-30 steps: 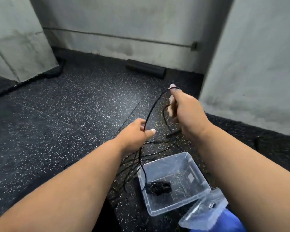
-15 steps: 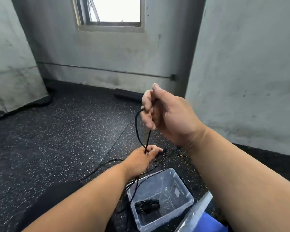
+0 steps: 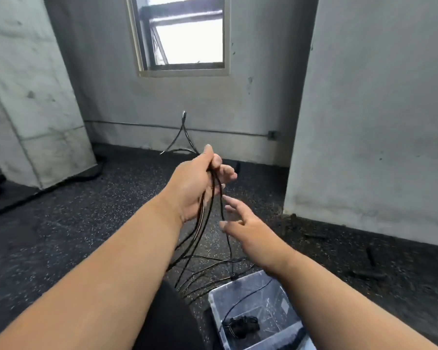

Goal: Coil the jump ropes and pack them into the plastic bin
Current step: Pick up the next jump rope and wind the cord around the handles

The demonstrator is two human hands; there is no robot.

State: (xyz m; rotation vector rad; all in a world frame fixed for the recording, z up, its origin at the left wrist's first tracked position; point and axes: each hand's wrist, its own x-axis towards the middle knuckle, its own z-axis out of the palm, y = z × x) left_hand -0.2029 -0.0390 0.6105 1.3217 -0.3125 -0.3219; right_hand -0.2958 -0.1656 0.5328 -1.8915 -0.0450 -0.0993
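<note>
My left hand [image 3: 199,184] is raised at the centre and grips several strands of a thin black jump rope [image 3: 204,224]. The strands hang down from it to the floor, and a loop of the rope [image 3: 183,133] sticks up beyond its fingers. Just below and to the right, my right hand [image 3: 245,224] holds nothing, its fingers spread beside one hanging strand. A clear plastic bin [image 3: 283,296] stands on the floor at the lower right. Inside it lies a coiled black rope [image 3: 242,324].
The floor is dark speckled rubber [image 3: 74,223]. More black rope [image 3: 208,274] lies loose on it beside the bin. Grey walls close in behind and on the right, with a window [image 3: 185,34] above. A small dark object [image 3: 371,256] lies on the floor at the right.
My left hand has risen and now grips the gathered strands. My right hand has let go of the rope and dropped lower with fingers spread. The view has tilted upward.
</note>
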